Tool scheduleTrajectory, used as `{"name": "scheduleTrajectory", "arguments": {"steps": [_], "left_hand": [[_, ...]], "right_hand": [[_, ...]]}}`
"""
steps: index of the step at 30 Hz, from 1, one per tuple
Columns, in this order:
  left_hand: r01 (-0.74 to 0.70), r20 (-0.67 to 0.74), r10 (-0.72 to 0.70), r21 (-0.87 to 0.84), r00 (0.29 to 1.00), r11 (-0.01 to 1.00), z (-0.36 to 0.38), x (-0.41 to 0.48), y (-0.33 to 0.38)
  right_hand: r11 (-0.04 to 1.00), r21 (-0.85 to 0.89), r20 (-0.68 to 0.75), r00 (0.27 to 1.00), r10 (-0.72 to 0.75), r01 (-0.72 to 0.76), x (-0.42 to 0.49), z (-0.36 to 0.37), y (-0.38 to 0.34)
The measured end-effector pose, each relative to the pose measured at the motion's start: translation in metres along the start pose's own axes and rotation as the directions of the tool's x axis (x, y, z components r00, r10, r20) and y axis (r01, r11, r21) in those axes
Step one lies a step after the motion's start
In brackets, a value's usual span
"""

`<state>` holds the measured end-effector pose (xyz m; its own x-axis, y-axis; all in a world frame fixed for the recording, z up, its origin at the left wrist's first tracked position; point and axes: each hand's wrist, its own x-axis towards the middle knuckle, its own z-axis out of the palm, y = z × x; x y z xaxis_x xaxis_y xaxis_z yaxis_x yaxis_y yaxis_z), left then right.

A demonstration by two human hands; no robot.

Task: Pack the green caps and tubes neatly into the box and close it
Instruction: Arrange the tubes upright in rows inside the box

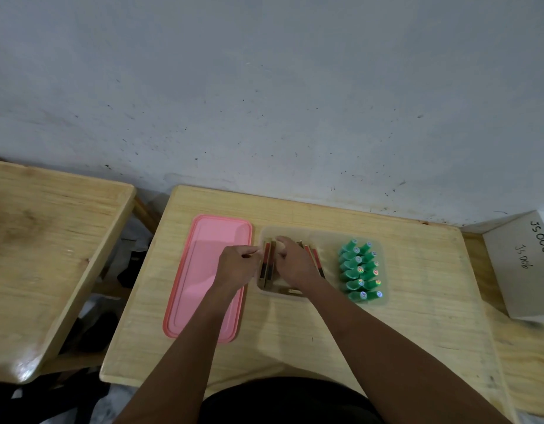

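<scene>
A translucent box [383, 240] sits on the wooden table, with several green caps [357, 270] lined up in two rows at its right end. Gold and red tubes [267, 264] lie lengthwise at the box's left end, and more tubes [315, 260] show to the right of my right hand. My left hand [238, 266] rests at the box's left wall with its fingertips pinched against the leftmost tubes. Over the tubes in the middle lies my right hand [292, 261], fingers curled down onto them. Its grip is hidden. The pink lid [203, 276] lies flat, left of the box.
A white cardboard carton [521, 264] with handwritten marks stands at the table's right edge. Left of my table, across a gap, stands a second wooden table [50, 246]. The grey wall runs close behind the box.
</scene>
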<state>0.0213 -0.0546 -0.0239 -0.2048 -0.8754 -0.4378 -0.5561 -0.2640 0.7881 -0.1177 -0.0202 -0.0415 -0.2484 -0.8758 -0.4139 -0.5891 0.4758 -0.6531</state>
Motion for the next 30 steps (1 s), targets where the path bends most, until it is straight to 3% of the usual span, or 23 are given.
{"name": "scheduleTrajectory", "arguments": {"steps": [12, 17, 19, 23, 30], "left_hand": [[-0.003, -0.013, 0.003, 0.021, 1.000, 1.000, 0.000, 0.000, 0.001], [0.012, -0.010, -0.012, 0.012, 1.000, 1.000, -0.001, -0.002, 0.002], [0.009, -0.015, -0.009, 0.010, 1.000, 1.000, -0.001, -0.003, 0.003], [0.008, -0.027, -0.007, 0.018, 1.000, 1.000, 0.000, -0.003, 0.003], [-0.015, -0.049, 0.015, 0.008, 0.999, 1.000, 0.001, -0.007, 0.006]], "right_hand": [[0.996, -0.023, 0.060, 0.995, -0.079, 0.080, 0.000, 0.002, 0.000], [0.992, -0.125, -0.025, 1.000, -0.013, 0.010, -0.005, -0.025, 0.004], [0.971, -0.230, 0.047, 0.998, -0.050, 0.059, -0.009, -0.040, 0.013], [0.900, -0.393, 0.409, 0.912, -0.012, 0.188, -0.022, -0.059, 0.021], [0.793, -0.530, 0.434, 0.899, -0.050, 0.300, -0.024, -0.045, 0.025]]}}
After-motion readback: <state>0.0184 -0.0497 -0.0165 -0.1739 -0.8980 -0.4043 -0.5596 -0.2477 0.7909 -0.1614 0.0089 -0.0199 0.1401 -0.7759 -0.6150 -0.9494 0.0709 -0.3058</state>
